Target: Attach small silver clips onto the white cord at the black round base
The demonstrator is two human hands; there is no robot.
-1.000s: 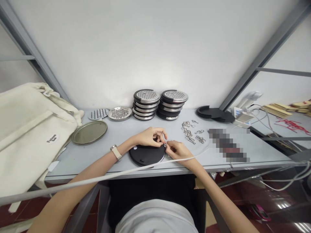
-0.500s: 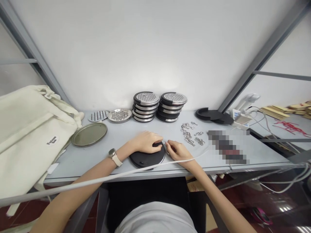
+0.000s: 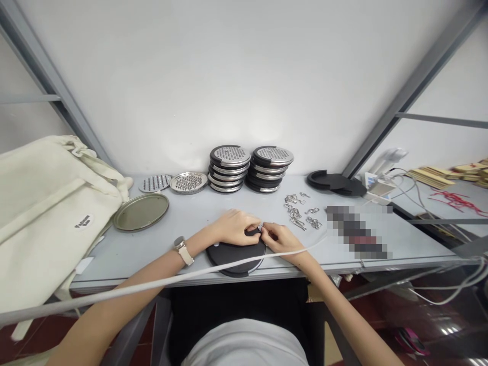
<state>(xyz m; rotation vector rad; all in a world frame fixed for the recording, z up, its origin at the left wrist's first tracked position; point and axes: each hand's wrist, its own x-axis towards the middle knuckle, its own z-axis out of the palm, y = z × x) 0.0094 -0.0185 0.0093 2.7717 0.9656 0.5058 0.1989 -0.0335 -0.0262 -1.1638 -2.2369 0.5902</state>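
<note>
A round black disc (image 3: pixel 234 257) with a thin shiny rim lies near the table's front edge. Over its far side is my left hand (image 3: pixel 237 227), fingers curled and gripping it by the right edge. At that same edge, my right hand (image 3: pixel 281 239) pinches a small metal ring (image 3: pixel 260 228), which meets the disc close to my left fingertips. Whether the ring passes through the disc is too small to tell. Loose metal clasps with rings (image 3: pixel 295 212) are scattered beyond my right hand.
Two stacks of round graters (image 3: pixel 230 170) in black holders stand by the wall. Left of them lie loose grater plates (image 3: pixel 188 182) and an olive round lid (image 3: pixel 141 212). Black holders (image 3: pixel 331 181) are at back right. A cream bag (image 3: pixel 57 203) sits left; a white cable (image 3: pixel 160 280) crosses in front.
The black disc has turned and shifted slightly right and nearer. My left hand moved right with it, and both hands' fingertips are now closer together at its edge.
</note>
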